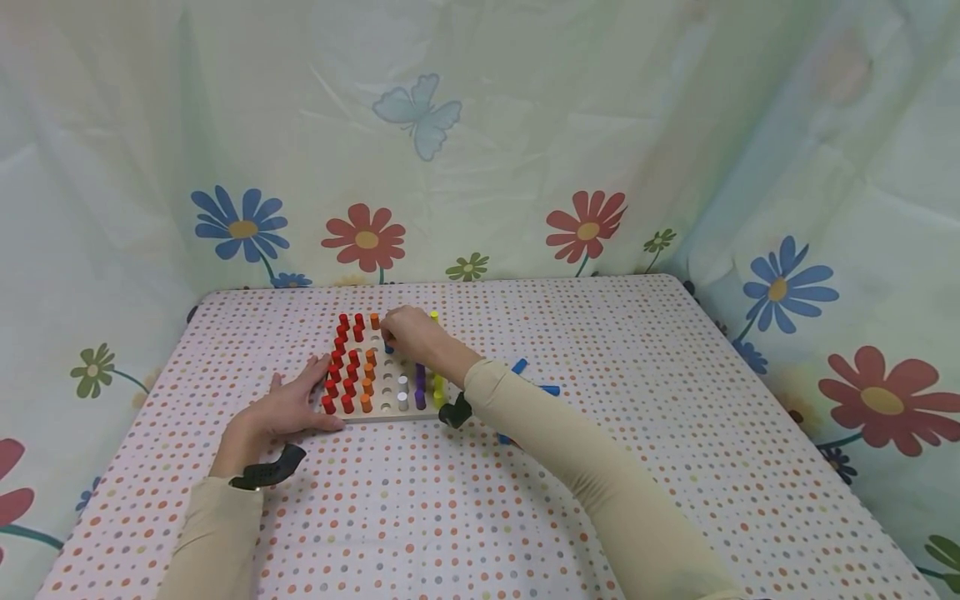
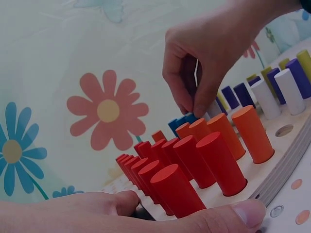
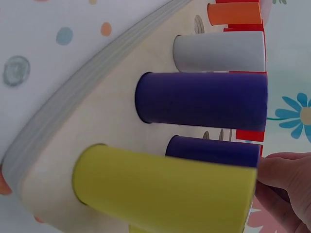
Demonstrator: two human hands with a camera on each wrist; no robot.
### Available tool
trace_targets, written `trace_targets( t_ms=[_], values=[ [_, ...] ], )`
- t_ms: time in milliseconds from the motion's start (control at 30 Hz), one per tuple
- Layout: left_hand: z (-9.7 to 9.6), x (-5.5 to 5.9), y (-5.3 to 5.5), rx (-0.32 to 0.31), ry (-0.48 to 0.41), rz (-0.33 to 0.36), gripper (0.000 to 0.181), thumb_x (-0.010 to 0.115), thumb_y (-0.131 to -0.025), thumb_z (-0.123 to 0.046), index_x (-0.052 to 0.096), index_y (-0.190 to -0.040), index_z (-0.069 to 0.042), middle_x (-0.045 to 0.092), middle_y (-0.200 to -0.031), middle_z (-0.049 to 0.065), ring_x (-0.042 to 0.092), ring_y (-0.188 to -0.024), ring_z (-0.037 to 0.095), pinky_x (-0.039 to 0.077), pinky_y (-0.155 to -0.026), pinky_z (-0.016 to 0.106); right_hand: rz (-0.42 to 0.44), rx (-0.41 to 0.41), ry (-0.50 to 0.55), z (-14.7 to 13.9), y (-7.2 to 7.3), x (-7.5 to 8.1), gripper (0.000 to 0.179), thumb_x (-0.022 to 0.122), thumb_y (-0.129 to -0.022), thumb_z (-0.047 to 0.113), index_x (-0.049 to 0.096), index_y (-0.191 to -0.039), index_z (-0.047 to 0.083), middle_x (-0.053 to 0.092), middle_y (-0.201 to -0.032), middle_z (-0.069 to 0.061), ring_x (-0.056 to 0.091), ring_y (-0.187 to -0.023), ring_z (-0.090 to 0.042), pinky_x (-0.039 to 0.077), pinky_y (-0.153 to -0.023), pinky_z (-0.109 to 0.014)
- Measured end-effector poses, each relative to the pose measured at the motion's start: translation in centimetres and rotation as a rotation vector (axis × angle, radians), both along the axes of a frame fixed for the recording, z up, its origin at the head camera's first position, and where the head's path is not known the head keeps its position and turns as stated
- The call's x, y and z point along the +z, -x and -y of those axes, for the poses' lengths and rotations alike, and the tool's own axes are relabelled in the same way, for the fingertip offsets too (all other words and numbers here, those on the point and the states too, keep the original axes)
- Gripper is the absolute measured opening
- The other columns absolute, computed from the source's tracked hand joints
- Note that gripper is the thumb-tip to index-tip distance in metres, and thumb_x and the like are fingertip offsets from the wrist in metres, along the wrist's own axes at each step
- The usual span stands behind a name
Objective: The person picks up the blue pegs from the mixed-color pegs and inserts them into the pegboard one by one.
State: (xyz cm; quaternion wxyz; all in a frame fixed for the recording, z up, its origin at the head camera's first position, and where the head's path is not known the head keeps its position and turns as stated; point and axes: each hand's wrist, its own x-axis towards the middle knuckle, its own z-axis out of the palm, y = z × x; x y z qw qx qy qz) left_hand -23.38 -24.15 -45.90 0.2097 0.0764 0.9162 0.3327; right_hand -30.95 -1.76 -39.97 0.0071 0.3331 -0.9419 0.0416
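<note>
A wooden pegboard (image 1: 390,417) holds upright rows of red pegs (image 1: 347,404), orange pegs (image 1: 367,387), white pegs (image 1: 402,402), purple pegs (image 1: 420,398) and yellow pegs (image 1: 439,398). Over its far middle part, my right hand (image 1: 408,332) pinches a blue peg between thumb and fingers; much of that peg is hidden. Close under those fingertips, the left wrist view shows blue pegs (image 2: 181,121) standing in the board. My left hand (image 1: 288,408) rests against the board's left side, fingers extended and thumb at the front left corner.
Loose blue pegs (image 1: 551,389) lie on the dotted tablecloth (image 1: 600,333) right of the board, partly behind the right forearm. Open holes show between the orange and white rows. A flowered curtain (image 1: 495,167) hangs behind the table.
</note>
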Motion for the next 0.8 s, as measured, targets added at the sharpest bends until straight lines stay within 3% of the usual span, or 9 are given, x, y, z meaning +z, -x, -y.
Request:
trace_targets(
  t_ms=[533, 800],
  values=[
    [0.0, 0.2, -0.3, -0.024, 0.013, -0.014, 0.122, 0.076, -0.056, -0.056, 0.003, -0.147, -0.020, -0.008, -0.153, 0.009, -0.012, -0.139, 0.030, -0.022, -0.100, 0.061, -0.027, 0.034, -0.037, 0.0, -0.3, 0.1, 0.010, 0.058, -0.087, 0.013, 0.068, -0.088, 0.015, 0.063, -0.082, 0.006, 0.054, -0.071, -0.004, 0.047, -0.065, -0.013],
    [0.0, 0.1, -0.2, -0.015, 0.020, -0.011, 0.123, 0.076, -0.055, -0.057, 0.004, -0.147, -0.019, -0.007, -0.153, 0.011, -0.012, -0.139, 0.031, -0.022, -0.099, 0.062, -0.048, 0.019, 0.007, -0.7, -1.0, 1.4, 0.008, 0.060, -0.086, 0.016, 0.068, -0.089, 0.015, 0.064, -0.086, 0.006, 0.057, -0.078, -0.006, 0.048, -0.071, -0.015]
  ],
)
